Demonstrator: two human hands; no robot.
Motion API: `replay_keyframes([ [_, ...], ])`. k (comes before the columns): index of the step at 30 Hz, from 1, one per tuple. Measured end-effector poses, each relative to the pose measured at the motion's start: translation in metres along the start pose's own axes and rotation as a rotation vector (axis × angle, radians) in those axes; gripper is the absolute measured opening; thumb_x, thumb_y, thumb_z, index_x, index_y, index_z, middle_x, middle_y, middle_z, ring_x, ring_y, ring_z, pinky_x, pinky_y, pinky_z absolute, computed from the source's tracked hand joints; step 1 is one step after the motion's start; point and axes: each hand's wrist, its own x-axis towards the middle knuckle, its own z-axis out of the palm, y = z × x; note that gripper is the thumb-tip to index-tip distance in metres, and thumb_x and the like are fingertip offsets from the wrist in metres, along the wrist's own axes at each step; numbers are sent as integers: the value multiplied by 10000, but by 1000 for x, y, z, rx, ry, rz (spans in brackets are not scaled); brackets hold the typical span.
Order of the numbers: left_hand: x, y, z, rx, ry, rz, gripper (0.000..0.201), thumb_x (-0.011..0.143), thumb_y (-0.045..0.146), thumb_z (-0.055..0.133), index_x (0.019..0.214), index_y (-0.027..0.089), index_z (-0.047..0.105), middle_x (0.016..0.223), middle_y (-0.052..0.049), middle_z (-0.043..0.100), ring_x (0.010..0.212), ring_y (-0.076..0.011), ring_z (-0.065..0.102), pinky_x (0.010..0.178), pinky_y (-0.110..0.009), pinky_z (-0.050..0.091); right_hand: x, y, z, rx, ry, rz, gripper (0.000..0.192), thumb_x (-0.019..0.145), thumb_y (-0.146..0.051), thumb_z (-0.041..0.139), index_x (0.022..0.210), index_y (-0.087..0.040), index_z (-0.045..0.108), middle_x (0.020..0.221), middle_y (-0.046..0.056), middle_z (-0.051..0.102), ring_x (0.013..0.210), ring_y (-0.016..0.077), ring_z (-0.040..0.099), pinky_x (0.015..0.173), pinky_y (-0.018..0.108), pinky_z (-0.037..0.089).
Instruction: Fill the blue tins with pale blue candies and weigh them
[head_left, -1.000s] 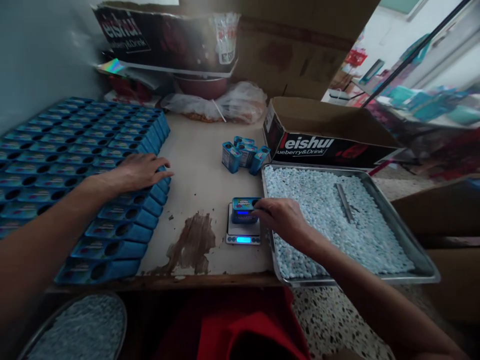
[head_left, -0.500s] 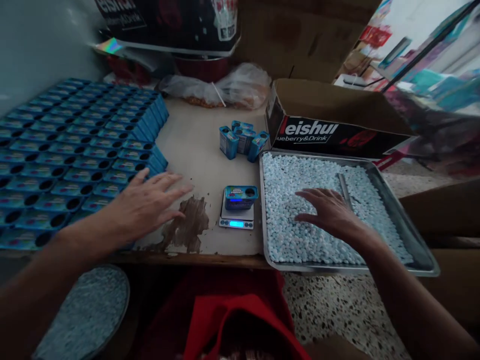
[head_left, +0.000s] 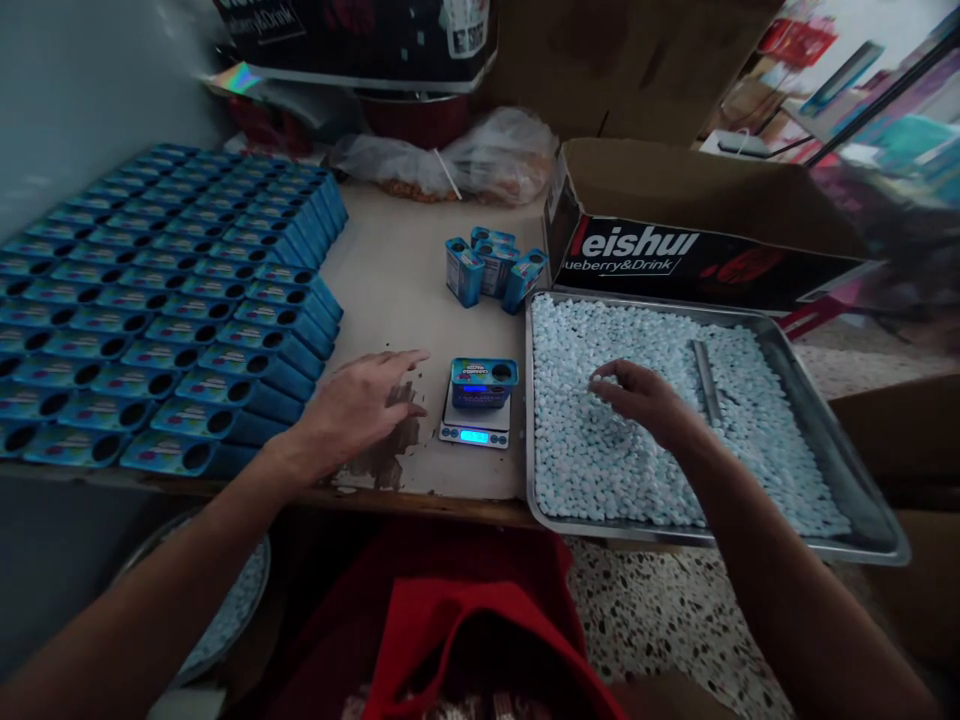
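1. Blue tin (head_left: pixel 483 383) sits on a small digital scale (head_left: pixel 475 422) near the front edge of the bench (head_left: pixel 397 290); its top face points up and shows a dark round opening at the right end. Scale display glows blue; digits unreadable.
2. Head view, left hand (head_left: pixel 358 408): palm down, low over the bench just left of the scale, above a brown stain (head_left: pixel 386 450). Fingers spread and extended toward the tin, holding nothing; fingertips near the tin, apart from it.
3. Head view, right hand (head_left: pixel 643 402): in the metal tray (head_left: pixel 832 440) just right of the scale, resting on the pale blue-white tablets (head_left: pixel 600 470) that fill it. Fingers curled and bunched down into the tablets; cannot tell whether any are actually pinched between them.
4. Flat metal strip (head_left: pixel 706 366) lies on the tablets, just beyond the right hand.
5. Four more tins (head_left: pixel 491 268) stand upright in a cluster behind the scale, near the tray's far left corner.
6. Rows of open blue tins (head_left: pixel 157 310) cover the left part of the bench, packed side by side.
7. Open cardboard carton (head_left: pixel 697 230) with black printed side sits behind the tray. Clear plastic bag (head_left: pixel 465 160) lies at the bench's back.
8. Round pan (head_left: pixel 232 600) with pale tablets is below the bench edge, lower left, partly hidden by the left forearm.
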Motion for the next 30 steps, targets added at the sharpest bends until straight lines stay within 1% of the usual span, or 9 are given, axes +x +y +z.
replay_keyframes([
  [2, 4, 2, 15, -189, 39, -90, 588, 786, 366, 754, 1338, 234, 597, 1262, -96, 725, 1182, -289, 675, 1042, -415, 519, -4, -2, -3, 173, 20, 69, 416, 873, -577, 658, 1067, -209, 674, 689, -27, 556, 551, 131, 455, 530, 270, 335],
  [3, 6, 4, 23, -270, 49, -126, 579, 774, 374, 771, 1310, 241, 596, 1249, -89, 730, 1168, -279, 680, 1023, -406, 529, -6, -4, -3, 163, 50, 74, 413, 868, -563, 666, 1081, -209, 681, 689, -24, 568, 550, 133, 463, 531, 272, 338],
  [6, 14, 10, 43, -401, 49, -183, 525, 774, 424, 784, 1246, 268, 613, 1241, -68, 735, 1133, -274, 690, 965, -394, 544, -9, -14, -1, -180, 139, -40, 230, 864, -413, 674, 957, -214, 742, 757, 33, 680, 659, 179, 583, 637, 307, 408],
  [8, 19, 17, 49, -429, 26, -199, 466, 792, 474, 777, 1195, 280, 647, 1185, -44, 757, 1079, -272, 708, 920, -381, 548, -7, -21, 2, -362, 147, -136, 163, 875, -314, 635, 880, -216, 765, 870, 67, 756, 791, 221, 662, 745, 336, 446],
  [13, 23, 36, 47, -535, -8, -207, 431, 746, 431, 838, 1102, 237, 693, 1059, -34, 791, 975, -259, 732, 856, -358, 563, 6, -32, 12, -284, 75, -196, 206, 912, -315, 616, 939, -215, 794, 955, 63, 800, 861, 233, 713, 784, 335, 476],
  [19, 23, 38, 55, -588, 12, -218, 497, 714, 418, 859, 1135, 223, 681, 1083, -50, 791, 1007, -258, 738, 889, -377, 576, 13, -28, 19, -148, 201, -183, 264, 888, -446, 688, 907, -203, 792, 854, 58, 765, 779, 218, 672, 742, 338, 480],
  [23, 21, 37, 51, -523, 13, -229, 478, 717, 436, 857, 1117, 242, 681, 1038, -32, 793, 978, -259, 736, 876, -377, 571, 8, -23, 23, -348, 185, -214, 312, 859, -442, 735, 1055, -203, 776, 984, 89, 729, 820, 230, 655, 740, 350, 467],
  [25, 21, 39, 46, -504, 8, -231, 474, 725, 425, 852, 1130, 246, 682, 1044, -28, 792, 986, -260, 733, 891, -381, 566, 4, -27, 26, -450, 141, -233, 273, 897, -379, 693, 1089, -200, 768, 1033, 98, 712, 819, 223, 651, 728, 340, 449],
  [30, 22, 47, 41, -516, 18, -237, 475, 725, 394, 853, 1143, 241, 685, 1096, -40, 783, 1017, -266, 726, 900, -391, 567, 2, -36, 30, -500, 69, -223, 169, 882, -200, 612, 940, -184, 770, 921, 70, 710, 807, 203, 641, 732, 317, 425],
])
